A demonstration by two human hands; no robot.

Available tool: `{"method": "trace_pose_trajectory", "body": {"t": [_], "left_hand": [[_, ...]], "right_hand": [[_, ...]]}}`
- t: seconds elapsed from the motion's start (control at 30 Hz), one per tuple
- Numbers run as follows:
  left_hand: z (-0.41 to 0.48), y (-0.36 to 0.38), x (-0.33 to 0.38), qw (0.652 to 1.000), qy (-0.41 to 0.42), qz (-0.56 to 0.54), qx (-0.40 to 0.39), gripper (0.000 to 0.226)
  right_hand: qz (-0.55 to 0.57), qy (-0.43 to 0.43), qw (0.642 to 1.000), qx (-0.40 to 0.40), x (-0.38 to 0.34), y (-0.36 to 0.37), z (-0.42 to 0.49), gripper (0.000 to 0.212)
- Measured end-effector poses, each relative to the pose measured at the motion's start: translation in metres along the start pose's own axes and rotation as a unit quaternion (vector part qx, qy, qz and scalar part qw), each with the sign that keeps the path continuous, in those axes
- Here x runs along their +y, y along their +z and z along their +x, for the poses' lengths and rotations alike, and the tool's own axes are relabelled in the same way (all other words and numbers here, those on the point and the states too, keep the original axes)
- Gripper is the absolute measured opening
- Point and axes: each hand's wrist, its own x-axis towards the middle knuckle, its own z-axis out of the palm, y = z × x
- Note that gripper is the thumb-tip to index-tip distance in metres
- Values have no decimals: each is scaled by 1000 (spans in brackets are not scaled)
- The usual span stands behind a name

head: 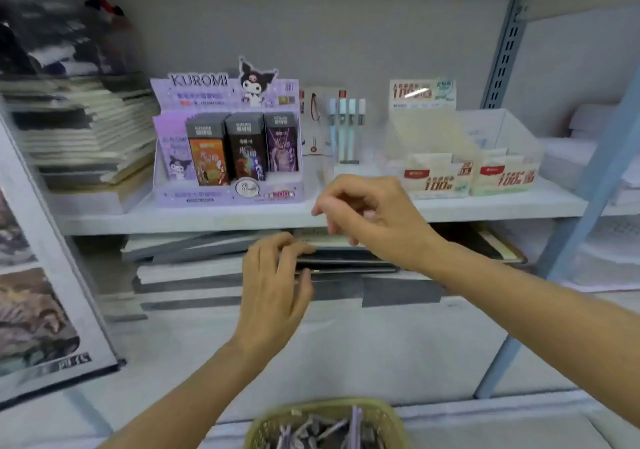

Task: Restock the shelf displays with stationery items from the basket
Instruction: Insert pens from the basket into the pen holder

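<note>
The left hand (273, 289) is closed on the left end of a thin stack of dark flat items (349, 263): fingers curled over the top, thumb beneath. The stack lies level, just under the front edge of the white shelf (138, 220), in front of the flat books (194, 272) piled on the lower level.

The right hand (374, 216) hovers just above and to the right of it, in front of the shelf edge, seen from the back with its fingers curled. Whether it pinches anything, I cannot tell.

The basket (311, 407) sits at the bottom edge of the view, below both hands; it is a yellow-green mesh one with purple and grey pieces inside, too blurred to name.

On the shelf, from the left:
- a slumped pile of notebooks (86, 130);
- a purple Kuromi display box (228, 192) with 3 dark upright packs (242, 150) in it;
- a small stand of 4 pale pens (346, 130), upright;
- a clear bin (512, 130) fronted by red-and-cream cards (436, 178).

A large picture book (41, 292) leans at the far left, and a blue upright (595, 185) slants down the right side.
</note>
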Motion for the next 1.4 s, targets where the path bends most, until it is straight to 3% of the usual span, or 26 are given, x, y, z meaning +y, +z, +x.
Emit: {"method": "trace_pose_trajectory", "body": {"t": [0.13, 0.23, 0.37, 0.47, 0.57, 0.67, 0.77, 0.87, 1.07, 1.27, 1.33, 1.4], "left_hand": [[-114, 22, -24, 979, -78, 18, -187, 24], [-201, 35, -35, 917, -166, 6, -361, 23], [-296, 43, -47, 805, -235, 69, -541, 48], [-337, 42, -57, 759, -253, 54, -597, 61], [-350, 42, -66, 780, -228, 47, -581, 58], [-350, 45, -65, 811, -257, 23, -525, 52], [-351, 47, -61, 834, -267, 10, -482, 48], [-352, 49, -59, 838, -264, 19, -478, 43], [-355, 54, -60, 824, -266, 44, -498, 35], [-348, 67, -57, 837, -310, 30, -450, 20], [-336, 76, -50, 781, -440, -86, -435, 30], [-321, 84, -39, 663, -586, -240, -400, 35]], "right_hand": [[-18, 118, 966, -231, 38, 79, -62, 22], [-12, 237, 905, -352, 87, 137, -119, 20], [-41, 363, 809, -461, 139, 199, -208, 26], [-47, 469, 752, -461, 166, 232, -269, 31], [-57, 546, 722, -421, 179, 261, -310, 41], [-54, 597, 718, -354, 179, 287, -333, 44], [-84, 614, 711, -332, 181, 308, -340, 87], [-114, 591, 721, -345, 184, 321, -343, 54], [-14, 584, 741, -330, 198, 307, -348, 34], [163, 601, 721, -305, 198, 260, -333, 31], [184, 587, 731, -296, 192, 252, -328, 28], [179, 560, 747, -312, 186, 251, -325, 29]]}}
